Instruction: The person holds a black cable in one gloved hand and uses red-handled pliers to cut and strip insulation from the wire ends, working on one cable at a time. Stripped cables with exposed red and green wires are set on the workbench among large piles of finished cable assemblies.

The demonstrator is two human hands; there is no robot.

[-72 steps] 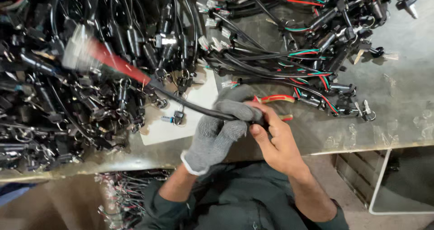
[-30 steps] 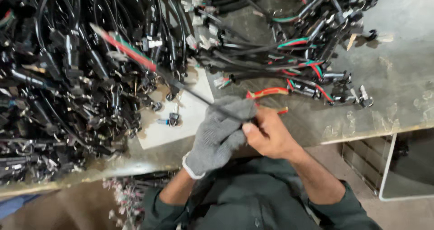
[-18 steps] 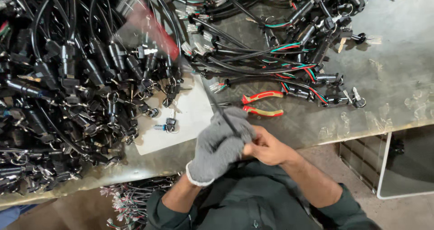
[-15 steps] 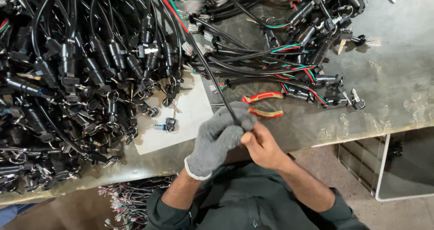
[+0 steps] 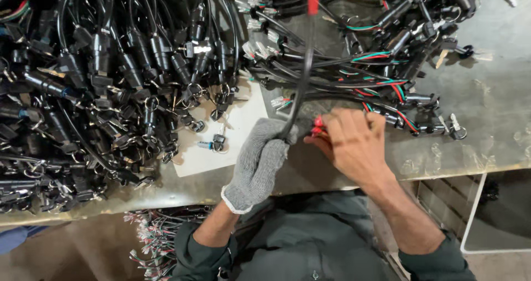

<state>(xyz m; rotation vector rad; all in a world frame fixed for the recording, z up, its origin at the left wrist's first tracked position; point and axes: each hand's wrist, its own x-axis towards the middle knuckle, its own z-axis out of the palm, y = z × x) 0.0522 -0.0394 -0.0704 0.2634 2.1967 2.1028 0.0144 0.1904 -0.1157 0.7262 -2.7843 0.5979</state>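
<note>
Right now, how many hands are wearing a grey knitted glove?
1. The left hand wears the grey knitted glove and grips a black sheathed cable. The right hand is bare, over red-handled pliers. No other hands are in view.

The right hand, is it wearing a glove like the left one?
No, the right hand is bare and rests on the red-handled pliers, while only the left hand wears a grey knit glove.

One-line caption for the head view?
Grey-gloved left hand grips a black sheathed cable; bare right hand covers red-handled pliers.
</note>
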